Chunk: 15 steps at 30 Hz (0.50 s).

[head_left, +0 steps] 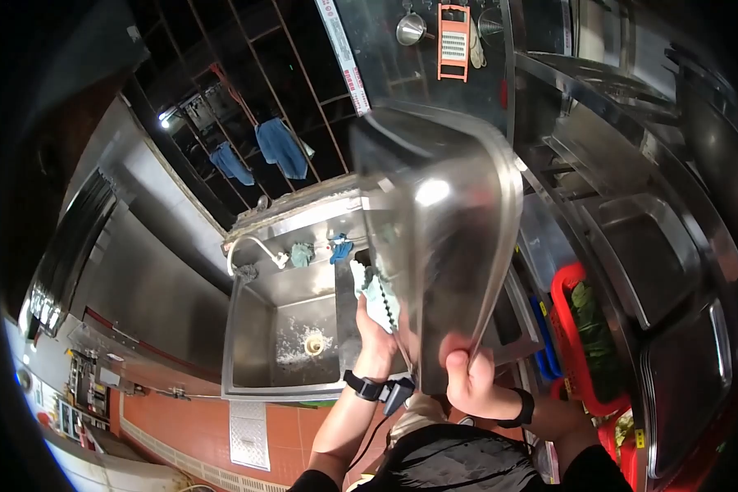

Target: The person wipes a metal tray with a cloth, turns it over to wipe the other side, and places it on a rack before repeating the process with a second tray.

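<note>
A deep, shiny grey rectangular pan (455,254), apparently stainless steel, is tilted up in front of me and slightly blurred. My right hand (474,385) is closed on its near rim, thumb over the edge. My left hand (375,336) holds a pale green cloth (379,302) with a dark scalloped edge against the pan's left side. Some of the left fingers are hidden behind the cloth and pan. Left of the pan is a steel sink (258,348) with white suds around its drain.
A curved white faucet (258,243) and rags, one a green cloth (302,254), line the sink's back ledge. At right, a red basket (564,328) holds leafy greens beside a rack with metal trays (687,385). A barred window (303,74) is behind the sink.
</note>
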Each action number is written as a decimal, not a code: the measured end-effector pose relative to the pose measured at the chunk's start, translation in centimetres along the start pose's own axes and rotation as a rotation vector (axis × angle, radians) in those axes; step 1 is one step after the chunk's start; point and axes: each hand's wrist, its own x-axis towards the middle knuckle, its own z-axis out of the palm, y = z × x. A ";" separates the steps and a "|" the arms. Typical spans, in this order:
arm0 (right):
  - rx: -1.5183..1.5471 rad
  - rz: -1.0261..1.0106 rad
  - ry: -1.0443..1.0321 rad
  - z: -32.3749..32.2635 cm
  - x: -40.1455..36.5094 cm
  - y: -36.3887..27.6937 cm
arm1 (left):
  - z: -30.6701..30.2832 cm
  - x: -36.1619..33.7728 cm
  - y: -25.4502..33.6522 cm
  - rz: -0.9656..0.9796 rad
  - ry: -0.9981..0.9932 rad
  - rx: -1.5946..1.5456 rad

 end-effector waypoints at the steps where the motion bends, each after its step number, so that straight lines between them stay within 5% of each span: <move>1: -0.005 -0.005 -0.095 -0.3 0.8 -0.8 | 0.9 -1.6 -0.4 -0.004 -0.014 -0.008; 3: -0.054 -0.125 -0.065 0.5 2.1 -0.5 | 2.2 -4.5 -2.5 0.080 0.120 0.281; 5: -0.187 -0.235 0.024 1.3 3.2 2.0 | 3.1 -7.1 -4.5 0.154 -0.131 0.298; 8: -0.154 -0.161 0.122 1.1 6.1 4.4 | 6.4 -9.8 -5.7 0.104 0.022 0.193; 10: -0.133 0.000 0.105 0.6 6.8 3.9 | 5.4 -8.2 -5.1 0.137 -0.002 0.214; 15: 0.035 -0.116 0.192 1.7 3.2 -0.9 | 4.5 -3.0 -1.2 -0.011 -0.022 0.061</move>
